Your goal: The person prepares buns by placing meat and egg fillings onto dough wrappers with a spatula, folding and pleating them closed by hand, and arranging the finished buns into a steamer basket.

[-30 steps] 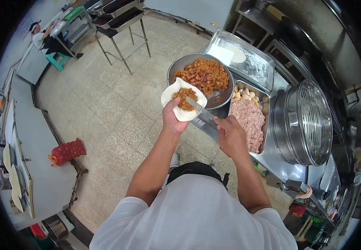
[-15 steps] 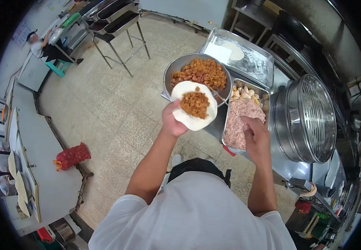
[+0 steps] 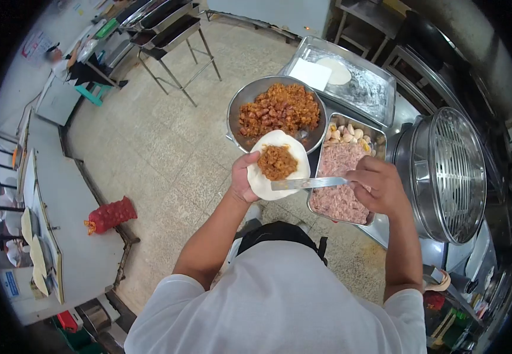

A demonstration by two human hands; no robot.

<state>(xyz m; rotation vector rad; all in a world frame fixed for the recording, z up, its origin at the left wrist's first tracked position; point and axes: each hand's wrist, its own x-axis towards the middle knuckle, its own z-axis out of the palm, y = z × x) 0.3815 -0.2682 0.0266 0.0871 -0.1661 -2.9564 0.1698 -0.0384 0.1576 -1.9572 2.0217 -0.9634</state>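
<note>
My left hand [image 3: 242, 178] holds a round white dough wrapper [image 3: 276, 138] from its left side, fingers underneath. A mound of orange-brown filling [image 3: 277, 161] lies on the wrapper. My right hand [image 3: 377, 184] grips a flat metal spatula [image 3: 315, 183], its blade pointing left over the wrapper's lower edge, just below the mound. Behind the wrapper is a steel bowl [image 3: 232, 111] of chunky orange-brown filling [image 3: 282, 109]. Under my right hand stands a rectangular metal pan with pale pink minced meat [image 3: 340, 162] and several pale yellowish pieces [image 3: 346, 133] at its far end.
A floured metal tray [image 3: 365, 82] at the back holds a flat dough round [image 3: 334, 71] and a white square [image 3: 310, 74]. Stacked steamers [image 3: 457, 177] stand at right. A red net sack [image 3: 111, 216] lies on the floor at left; another person [image 3: 61, 66] is far off.
My right hand has turned, bringing the spatula blade leftward from above the minced meat to the wrapper. The wrapper has lowered slightly and tilted, its filling more compact. My view has shifted slightly.
</note>
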